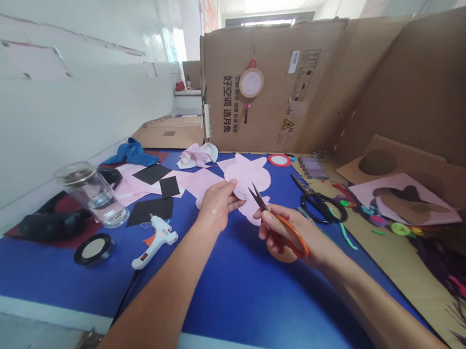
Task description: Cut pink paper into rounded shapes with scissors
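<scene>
Left hand (215, 208): thumb and fingers pinched on the near-left margin of a pink paper cutout (249, 174), lobed outline, held up over the far middle of the blue surface (223, 307). Right hand (296, 216): fingers wrapped round the handles of orange-handled scissors (300, 242); blades slightly parted, pointing to the far side, tips at the cutout. Cannot tell whether blade meets paper. A tan disc (285, 254), partly hidden, lies below the right hand.

Toward the left edge: glass jar (109, 208) with clear liquid; tape roll (94, 250) nearer the near-left corner; white glue gun (154, 246) to its right, cord running off the near edge. Black paper pieces (150, 211) and pink scraps behind the gun. Blue cloth (129, 152) by the far-left corner. Red-rimmed disc (279, 160) at the far edge. Black-handled scissors (307, 189), blades apart, by the right edge.
</scene>
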Motion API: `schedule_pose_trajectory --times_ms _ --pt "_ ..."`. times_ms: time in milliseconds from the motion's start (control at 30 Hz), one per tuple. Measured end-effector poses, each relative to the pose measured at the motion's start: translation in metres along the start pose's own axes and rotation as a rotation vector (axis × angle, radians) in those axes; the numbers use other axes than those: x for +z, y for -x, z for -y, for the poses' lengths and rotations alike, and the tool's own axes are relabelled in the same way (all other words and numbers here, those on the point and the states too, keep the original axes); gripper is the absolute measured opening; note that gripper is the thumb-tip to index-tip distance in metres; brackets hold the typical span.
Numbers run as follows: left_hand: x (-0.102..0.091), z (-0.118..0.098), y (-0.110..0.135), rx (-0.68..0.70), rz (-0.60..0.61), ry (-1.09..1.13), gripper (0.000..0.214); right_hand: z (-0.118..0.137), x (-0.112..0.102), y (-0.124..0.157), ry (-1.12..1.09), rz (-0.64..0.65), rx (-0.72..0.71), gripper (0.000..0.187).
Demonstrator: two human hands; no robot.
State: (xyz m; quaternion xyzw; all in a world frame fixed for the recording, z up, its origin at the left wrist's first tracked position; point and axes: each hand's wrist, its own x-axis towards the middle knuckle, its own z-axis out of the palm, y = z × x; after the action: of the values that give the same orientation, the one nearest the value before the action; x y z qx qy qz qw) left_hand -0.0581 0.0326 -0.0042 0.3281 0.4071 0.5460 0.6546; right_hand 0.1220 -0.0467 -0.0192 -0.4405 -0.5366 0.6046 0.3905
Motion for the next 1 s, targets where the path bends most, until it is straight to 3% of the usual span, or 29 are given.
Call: schedule_pose_trajectory --times_ms 233,533,1000 --pt "0.0056 -0.0004 0.0047 0.019 0.000 0.011 0.014 0.0060 0.0018 0.0037 0.044 0.022 0.086 0.063" --pt "0.0039 0.0013 0.0043 0.043 0.036 0.005 0.021 0.0039 0.0024 0.0007 0.049 -0.001 0.145 0.054" --pt "0.0096 0.0008 0.0109 0.034 0.039 0.005 0.020 -0.0035 0.0001 -0.0010 0.080 -0.017 0.045 0.045"
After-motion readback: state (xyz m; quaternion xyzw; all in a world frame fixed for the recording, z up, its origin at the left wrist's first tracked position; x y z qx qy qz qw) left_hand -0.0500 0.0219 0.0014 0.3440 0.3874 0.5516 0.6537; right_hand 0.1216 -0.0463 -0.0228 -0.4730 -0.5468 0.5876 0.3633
